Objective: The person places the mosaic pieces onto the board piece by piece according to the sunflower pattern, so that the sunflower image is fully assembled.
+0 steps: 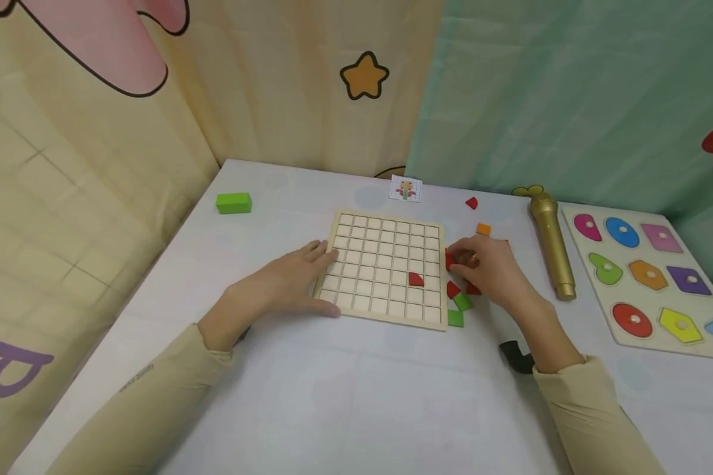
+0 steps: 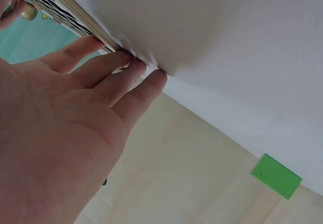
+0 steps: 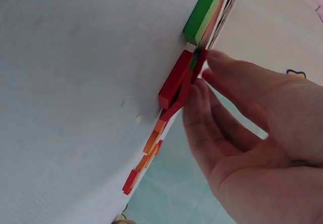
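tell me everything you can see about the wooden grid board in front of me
The wooden grid board is a pale, square tray divided by thin slats into many small square cells. It lies flat on the white table. One red piece sits in a cell near its right edge. The left hand rests on its left edge.

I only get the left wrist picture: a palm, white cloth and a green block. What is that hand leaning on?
Observer: The left hand rests flat on the edge of a wooden grid board.
Operator: Anything in the grid?
Observer: One red piece sits in a cell near the right side.
Operator: And the other hand?
Observer: The right hand touches red pieces lying just right of the board.
Operator: Anything else nearby?
Observer: A gold toy microphone lies to the right.
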Demonstrator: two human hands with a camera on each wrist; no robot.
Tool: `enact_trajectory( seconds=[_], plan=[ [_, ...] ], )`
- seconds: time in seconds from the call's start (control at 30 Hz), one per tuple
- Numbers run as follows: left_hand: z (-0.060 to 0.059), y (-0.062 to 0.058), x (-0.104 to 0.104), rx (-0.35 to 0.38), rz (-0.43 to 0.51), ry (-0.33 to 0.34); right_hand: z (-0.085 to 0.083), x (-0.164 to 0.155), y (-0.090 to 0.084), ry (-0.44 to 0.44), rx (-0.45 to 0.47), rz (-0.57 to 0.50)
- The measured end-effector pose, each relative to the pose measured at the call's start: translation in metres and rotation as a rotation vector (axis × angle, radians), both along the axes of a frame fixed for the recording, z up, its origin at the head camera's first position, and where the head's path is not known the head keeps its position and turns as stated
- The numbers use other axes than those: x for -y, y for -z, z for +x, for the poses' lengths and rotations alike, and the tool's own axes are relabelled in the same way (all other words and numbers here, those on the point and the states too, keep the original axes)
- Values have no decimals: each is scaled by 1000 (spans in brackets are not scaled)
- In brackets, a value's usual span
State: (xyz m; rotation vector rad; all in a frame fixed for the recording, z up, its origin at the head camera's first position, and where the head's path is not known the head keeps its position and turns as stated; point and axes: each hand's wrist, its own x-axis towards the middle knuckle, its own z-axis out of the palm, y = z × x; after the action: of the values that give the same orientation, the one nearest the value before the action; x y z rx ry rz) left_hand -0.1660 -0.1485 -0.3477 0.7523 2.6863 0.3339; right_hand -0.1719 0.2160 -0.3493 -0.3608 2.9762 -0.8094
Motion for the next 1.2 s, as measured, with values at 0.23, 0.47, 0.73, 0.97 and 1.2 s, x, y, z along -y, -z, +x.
enact_trajectory(
  seconds=[0.23, 0.47, 0.73, 0.97, 1.2],
  plan=[
    [-1, 1, 0, 0, -11, 3, -3, 0, 5, -34, 15, 60],
    [-1, -1, 0, 0, -17, 4, -3, -2, 5, -34, 14, 62],
    [-1, 1, 0, 7, -10, 3, 0, -2, 3, -44, -9, 70],
    [-1, 1, -1, 2, -12, 5, 5, 9, -1, -57, -25, 25],
    [-1, 1, -2, 4, -20, 3, 5, 40, -3, -132, -1, -55]
  ],
)
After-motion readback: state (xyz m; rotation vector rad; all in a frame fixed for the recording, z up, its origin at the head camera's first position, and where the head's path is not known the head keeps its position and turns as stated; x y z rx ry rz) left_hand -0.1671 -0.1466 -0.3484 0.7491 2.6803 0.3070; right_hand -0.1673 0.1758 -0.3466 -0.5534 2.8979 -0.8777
